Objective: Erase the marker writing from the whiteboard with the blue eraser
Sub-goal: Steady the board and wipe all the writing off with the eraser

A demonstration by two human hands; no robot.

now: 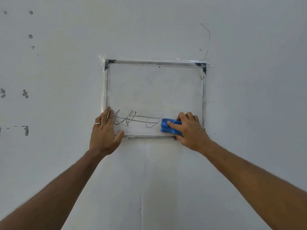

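Blue eraser (169,127) lay long axis horizontal; right hand (189,130) fingers gripped it; marker writing (132,119) illegible; left hand (104,131) fingers spread on whiteboard (154,87).

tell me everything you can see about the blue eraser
The blue eraser is a small bright-blue block with a ridged, moulded top that looks like plastic. It lies flat against the whiteboard in the lower right area, its long side roughly level, just above the bottom frame. The right hand grips it, index finger across its top. Its left end touches the end of the marker writing.
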